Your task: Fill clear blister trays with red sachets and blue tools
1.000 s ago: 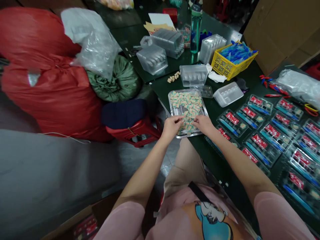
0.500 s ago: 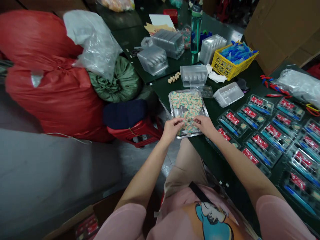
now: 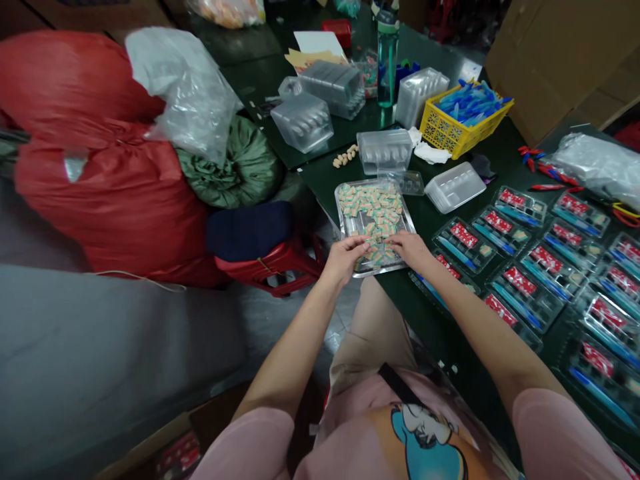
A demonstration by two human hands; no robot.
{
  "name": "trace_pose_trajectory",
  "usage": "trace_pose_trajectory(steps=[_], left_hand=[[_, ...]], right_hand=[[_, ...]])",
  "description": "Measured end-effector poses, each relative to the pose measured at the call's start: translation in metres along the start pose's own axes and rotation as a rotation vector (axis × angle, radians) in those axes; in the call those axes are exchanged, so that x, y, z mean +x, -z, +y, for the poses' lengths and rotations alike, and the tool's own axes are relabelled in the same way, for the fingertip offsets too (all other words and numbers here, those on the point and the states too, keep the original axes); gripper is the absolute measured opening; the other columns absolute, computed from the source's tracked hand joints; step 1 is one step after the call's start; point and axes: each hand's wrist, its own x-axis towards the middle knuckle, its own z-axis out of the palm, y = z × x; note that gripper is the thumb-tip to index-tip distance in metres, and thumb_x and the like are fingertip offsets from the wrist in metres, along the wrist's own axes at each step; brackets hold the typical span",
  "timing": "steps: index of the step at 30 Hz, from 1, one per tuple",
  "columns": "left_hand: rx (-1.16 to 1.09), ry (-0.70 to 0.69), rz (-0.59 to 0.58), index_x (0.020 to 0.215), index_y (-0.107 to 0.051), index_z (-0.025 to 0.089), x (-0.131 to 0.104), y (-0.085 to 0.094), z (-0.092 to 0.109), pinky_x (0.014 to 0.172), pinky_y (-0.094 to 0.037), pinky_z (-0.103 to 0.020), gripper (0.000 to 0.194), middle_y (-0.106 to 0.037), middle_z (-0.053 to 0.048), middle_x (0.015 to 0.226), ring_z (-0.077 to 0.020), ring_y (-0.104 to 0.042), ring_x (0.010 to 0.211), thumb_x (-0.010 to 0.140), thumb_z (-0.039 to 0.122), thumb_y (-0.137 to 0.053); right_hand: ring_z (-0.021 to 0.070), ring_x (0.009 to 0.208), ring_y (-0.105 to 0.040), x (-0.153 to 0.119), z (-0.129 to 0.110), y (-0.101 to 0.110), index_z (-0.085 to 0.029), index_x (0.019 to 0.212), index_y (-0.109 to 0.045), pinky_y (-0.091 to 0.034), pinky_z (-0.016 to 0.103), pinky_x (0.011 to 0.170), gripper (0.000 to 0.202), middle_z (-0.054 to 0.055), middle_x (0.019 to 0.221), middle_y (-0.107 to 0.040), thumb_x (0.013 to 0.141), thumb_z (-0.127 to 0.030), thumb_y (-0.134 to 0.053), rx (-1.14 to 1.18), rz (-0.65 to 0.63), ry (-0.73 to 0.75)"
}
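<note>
Near end of the metal tray [image 3: 360, 223]: our left hand [image 3: 346, 255] and right hand [image 3: 409, 248] bend fingers over small pieces [image 3: 370, 200], whether gripping any we cannot tell.

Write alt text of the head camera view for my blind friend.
A person's left hand and right hand are over small pale pieces in a metal tray on a table. Clear packs lie to the right; a yellow basket of blue items stands beyond.

Navy cushion [image 3: 250, 231], perhaps, atop stool [image 3: 237, 266]
</note>
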Motion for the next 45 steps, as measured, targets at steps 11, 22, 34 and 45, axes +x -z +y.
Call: trace_pose_trajectory(steps=[11,22,34,45], left_hand=[[0.066,-0.007,-0.053,0.08,-0.075,0.015,-0.001,-0.009,-0.013,0.067,-0.048,-0.027,0.039,-0.07,-0.002,0.074,-0.0127,-0.061,0.065,0.05,0.036,-0.088],[0.163,-0.076,-0.014,0.078,-0.072,0.017,0.006,-0.024,-0.012,0.061,-0.049,-0.026,0.029,-0.07,-0.003,0.075,-0.0127,-0.06,0.063,0.057,0.032,-0.085],[0.125,-0.244,-0.145,0.084,-0.066,0.02,-0.01,-0.118,-0.02,0.062,-0.047,-0.02,0.036,-0.06,0.003,0.072,-0.0083,-0.054,0.064,0.052,0.021,-0.083],[0.333,-0.174,-0.523,0.1,-0.071,0.019,-0.062,-0.176,-0.046,0.079,-0.05,-0.026,0.031,-0.07,-0.004,0.097,-0.0136,-0.063,0.082,0.071,0.029,-0.076]], right_hand=[[0.0163,0.076,-0.066,-0.01,-0.008,0.01,-0.017,0.093,-0.07,-0.051,0.028,0.076,0.019,0.002,0.08,-0.07,0.078,-0.027,-0.066,0.471,0.159,-0.117],[0.0148,0.089,-0.067,-0.017,-0.032,0.017,-0.02,0.083,-0.07,-0.05,0.029,0.092,0.008,-0.002,0.088,-0.072,0.081,-0.016,-0.063,0.737,0.166,-0.14],[0.0122,0.082,-0.064,-0.087,-0.01,0.068,-0.023,0.092,-0.07,-0.051,0.023,0.081,0.015,-0.007,0.083,-0.068,0.078,-0.023,-0.074,0.748,0.387,-0.189],[0.0145,0.078,-0.066,-0.248,0.088,0.179,-0.017,0.084,-0.071,-0.052,0.029,0.08,0.01,0.003,0.084,-0.073,0.076,-0.023,-0.069,0.415,0.67,-0.53]])
